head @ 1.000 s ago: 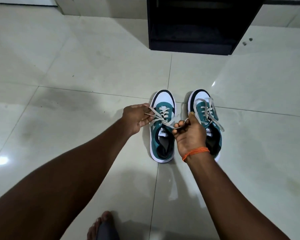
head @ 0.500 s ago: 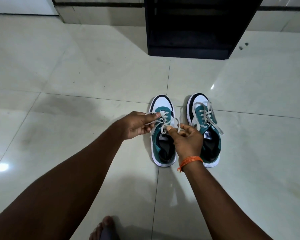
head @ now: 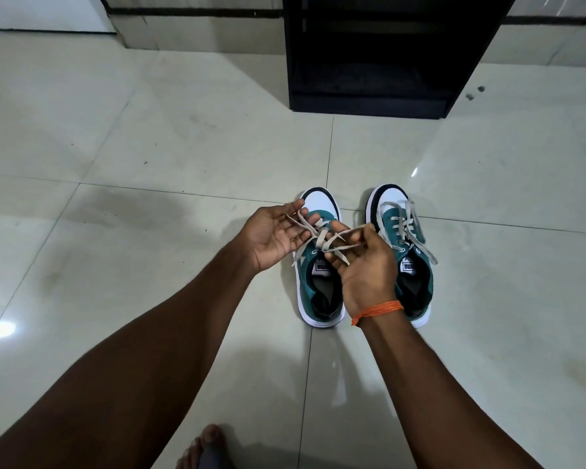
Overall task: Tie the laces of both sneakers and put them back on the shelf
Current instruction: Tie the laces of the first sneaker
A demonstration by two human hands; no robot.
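Two teal and white sneakers stand side by side on the floor, toes pointing away from me. Over the left sneaker [head: 318,292] my left hand [head: 274,235] is turned palm up, fingers spread, with a beige lace [head: 322,236] draped across its fingertips. My right hand [head: 362,262], an orange thread at its wrist, pinches the crossed lace ends above the tongue. The right sneaker [head: 406,252] has loose laces trailing over its right side. A black shelf [head: 379,52] stands on the floor beyond the shoes.
Glossy pale floor tiles [head: 149,147] surround the shoes. A wall base with a dark strip [head: 190,15] runs behind the shelf. My bare foot [head: 207,448] shows at the bottom edge.
My left hand has opened and turned palm up, with the lace now lying over its fingers. My right hand has drawn the lace ends across the left sneaker. The view has tilted up slightly.
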